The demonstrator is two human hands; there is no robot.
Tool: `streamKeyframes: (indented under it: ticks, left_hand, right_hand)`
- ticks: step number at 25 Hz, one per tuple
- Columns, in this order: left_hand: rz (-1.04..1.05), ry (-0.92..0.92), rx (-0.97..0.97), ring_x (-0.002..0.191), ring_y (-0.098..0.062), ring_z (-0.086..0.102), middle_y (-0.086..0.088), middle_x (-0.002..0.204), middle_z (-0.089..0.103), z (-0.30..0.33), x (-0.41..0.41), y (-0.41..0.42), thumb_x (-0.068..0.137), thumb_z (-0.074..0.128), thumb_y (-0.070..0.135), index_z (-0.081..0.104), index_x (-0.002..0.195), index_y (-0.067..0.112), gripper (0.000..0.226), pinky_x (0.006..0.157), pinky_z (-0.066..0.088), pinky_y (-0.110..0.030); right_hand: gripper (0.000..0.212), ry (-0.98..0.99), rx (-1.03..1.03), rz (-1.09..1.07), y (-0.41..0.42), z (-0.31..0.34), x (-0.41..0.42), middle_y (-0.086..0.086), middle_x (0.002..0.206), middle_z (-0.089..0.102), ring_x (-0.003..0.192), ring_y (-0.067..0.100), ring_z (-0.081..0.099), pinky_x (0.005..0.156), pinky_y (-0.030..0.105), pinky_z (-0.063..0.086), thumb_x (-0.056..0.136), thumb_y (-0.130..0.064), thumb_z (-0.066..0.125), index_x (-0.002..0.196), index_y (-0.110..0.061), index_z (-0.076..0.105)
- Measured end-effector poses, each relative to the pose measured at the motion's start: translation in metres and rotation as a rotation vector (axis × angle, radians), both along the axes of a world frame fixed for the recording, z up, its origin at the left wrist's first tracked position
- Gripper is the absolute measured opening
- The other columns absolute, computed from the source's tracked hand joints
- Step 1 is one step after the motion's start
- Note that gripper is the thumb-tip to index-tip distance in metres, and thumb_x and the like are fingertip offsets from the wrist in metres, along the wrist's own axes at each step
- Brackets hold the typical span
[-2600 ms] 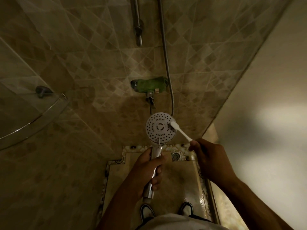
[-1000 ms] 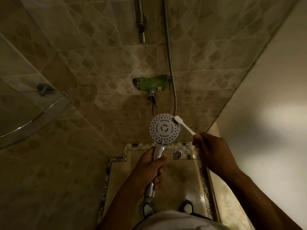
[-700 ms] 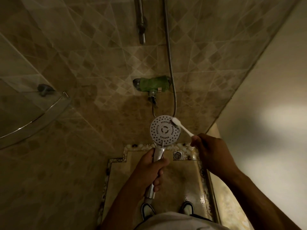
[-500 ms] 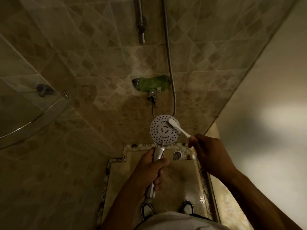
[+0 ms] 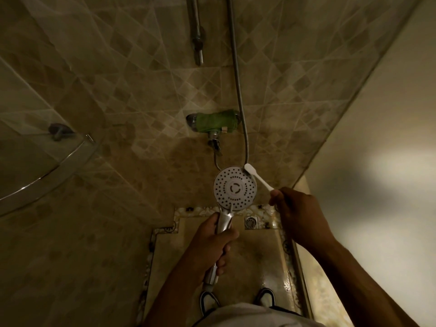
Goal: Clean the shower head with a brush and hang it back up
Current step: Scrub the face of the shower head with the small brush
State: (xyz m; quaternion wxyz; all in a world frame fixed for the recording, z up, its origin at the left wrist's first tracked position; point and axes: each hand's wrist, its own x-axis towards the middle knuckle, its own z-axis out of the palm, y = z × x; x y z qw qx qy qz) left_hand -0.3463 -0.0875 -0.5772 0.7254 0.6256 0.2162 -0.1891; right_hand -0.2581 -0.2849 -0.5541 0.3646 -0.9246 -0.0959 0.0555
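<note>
The shower head [image 5: 235,186] is held up in the middle of the view, over the shower floor [image 5: 257,253], with its round white face full of small holes turned toward the camera. Its shiny handle is gripped by the left hand [image 5: 210,244], whose fingers are curled all the way round it. A white brush [image 5: 256,176], shaped like a toothbrush, is pinched at its end by the right hand [image 5: 297,214], and its bristle end is laid against the top right rim of the face. A silver hose [image 5: 238,81] is seen running down the tiled wall [image 5: 132,74] and curving in behind the head. Just above the head, a green cloth [image 5: 216,121] is wrapped round the tap [image 5: 214,140] on that wall. A metal bar [image 5: 197,41] is fixed higher up, beside the hose. On the left, a curved glass shelf [image 5: 59,166] with a metal edge sticks out from the wall; what is on it cannot be made out. On the right, a plain pale wall [image 5: 377,161] stands close to the right arm. Open room is left between the shelf and the hands. A small drain [image 5: 250,222] is set in the floor near the wall, and two shoes [image 5: 266,298] are seen at the bottom. No writing can be read anywhere.
</note>
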Motion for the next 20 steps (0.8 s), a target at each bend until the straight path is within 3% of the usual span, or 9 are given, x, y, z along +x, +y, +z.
streamKeyframes:
  ticks: [4, 9, 14, 18, 20]
  left_hand:
    - [0.002, -0.002, 0.033, 0.036, -0.014, 0.035, -0.004, 0.059, 0.047, -0.001, 0.003, -0.002, 0.094, 0.060, 0.009, 0.054, 0.101, 0.013, 0.010, 0.037, 0.033, -0.021]
    - [-0.017, 0.021, 0.118, 0.038, -0.015, 0.038, -0.005, 0.061, 0.050, -0.004, 0.006, 0.006, 0.092, 0.059, 0.007, 0.057, 0.100, 0.019, 0.014, 0.039, 0.035, -0.023]
    - [-0.038, 0.007, 0.119, 0.038, -0.016, 0.038, -0.005, 0.059, 0.049, -0.004, 0.009, 0.005, 0.092, 0.057, 0.006, 0.055, 0.099, 0.017, 0.013, 0.039, 0.035, -0.023]
    - [-0.046, -0.004, 0.115, 0.037, -0.017, 0.037, -0.006, 0.059, 0.048, -0.004, 0.009, 0.005, 0.092, 0.057, 0.005, 0.056, 0.095, 0.019, 0.014, 0.039, 0.035, -0.024]
    - [-0.046, 0.000, 0.124, 0.037, -0.017, 0.037, -0.006, 0.059, 0.048, -0.004, 0.010, 0.005, 0.092, 0.056, 0.004, 0.055, 0.097, 0.017, 0.014, 0.038, 0.035, -0.024]
  right_hand:
    - [0.032, 0.018, 0.020, 0.068, 0.011, 0.000, -0.011, -0.006, 0.052, 0.058, 0.045, -0.004, 0.056, 0.040, 0.012, 0.036, 0.100, -0.040, 0.043, 0.082, -0.027, 0.065]
    - [0.034, 0.021, 0.020, -0.006, 0.003, 0.003, 0.005, -0.003, 0.055, 0.061, 0.046, 0.003, 0.056, 0.042, 0.022, 0.042, 0.100, -0.043, 0.040, 0.080, -0.030, 0.065]
    - [0.032, 0.027, 0.027, 0.080, 0.012, 0.002, -0.007, -0.007, 0.053, 0.058, 0.045, -0.005, 0.055, 0.044, 0.009, 0.039, 0.100, -0.038, 0.044, 0.081, -0.025, 0.066]
    - [0.034, 0.025, 0.031, -0.005, 0.010, 0.006, 0.004, -0.008, 0.052, 0.056, 0.047, -0.005, 0.056, 0.045, 0.010, 0.040, 0.101, -0.039, 0.043, 0.077, -0.027, 0.065]
    - [0.033, 0.028, 0.015, 0.053, 0.013, 0.004, 0.000, -0.007, 0.052, 0.056, 0.045, -0.004, 0.055, 0.042, 0.012, 0.039, 0.101, -0.039, 0.043, 0.079, -0.028, 0.064]
